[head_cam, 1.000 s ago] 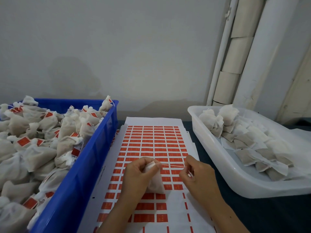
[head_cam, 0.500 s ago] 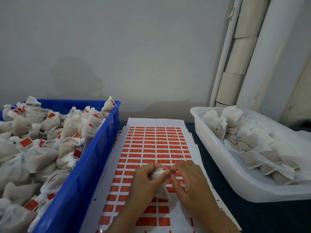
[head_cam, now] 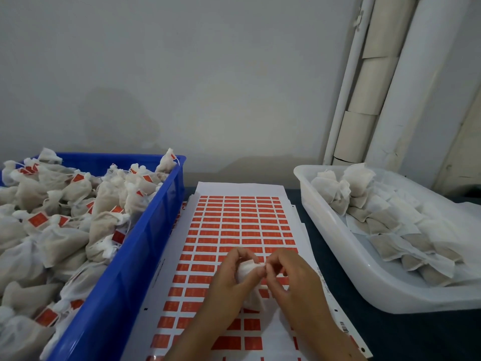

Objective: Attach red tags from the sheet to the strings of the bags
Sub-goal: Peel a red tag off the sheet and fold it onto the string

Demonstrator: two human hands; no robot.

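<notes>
A white sheet of red tags (head_cam: 239, 220) lies on the table in front of me. Above its near half my left hand (head_cam: 229, 285) grips a small white bag (head_cam: 247, 272) by its neck, fingers curled round it. My right hand (head_cam: 289, 280) is close against the left, its fingertips pinching at the top of the bag where the string is. The string itself is too thin to make out. Whether a tag sits between my fingers is hidden.
A blue crate (head_cam: 125, 269) at the left is heaped with white bags bearing red tags. A white plastic tray (head_cam: 335, 259) at the right holds flat bags without tags. A grey wall and white pipes (head_cam: 346, 82) stand behind the dark table.
My right hand, which held the string stretched out to the right a second ago, has come in against the left hand at the bag's top. The view has tilted slightly.
</notes>
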